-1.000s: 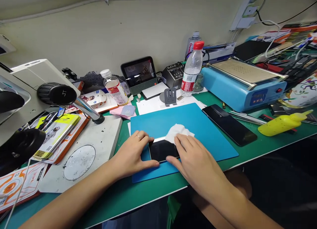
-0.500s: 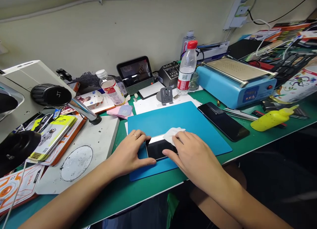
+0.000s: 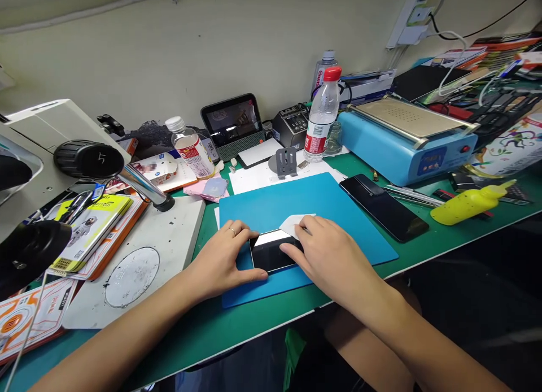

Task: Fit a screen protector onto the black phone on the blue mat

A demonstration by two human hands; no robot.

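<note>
A phone (image 3: 271, 256) with a glossy black face and a bright reflection along its far side lies flat on the blue mat (image 3: 292, 197). My left hand (image 3: 224, 261) grips its left end, fingers at the far edge and thumb at the near edge. In my right hand (image 3: 332, 253) is a white wipe (image 3: 290, 226), pinched under the fingers and pressed on the glass near the far edge. My right thumb stretches over the black face. That hand hides the phone's right end.
Right of the mat lie another black phone (image 3: 381, 208), tweezers (image 3: 410, 196) and a yellow squeeze bottle (image 3: 466, 204). Behind stand a blue heating machine (image 3: 381, 149), a red-capped bottle (image 3: 319, 121) and a small screen (image 3: 232, 121). A microscope base (image 3: 178, 234) is at left.
My right hand has shifted slightly on the glass, and the wipe now lies flatter with less of it bunched up. The left hand keeps its hold on the phone.
</note>
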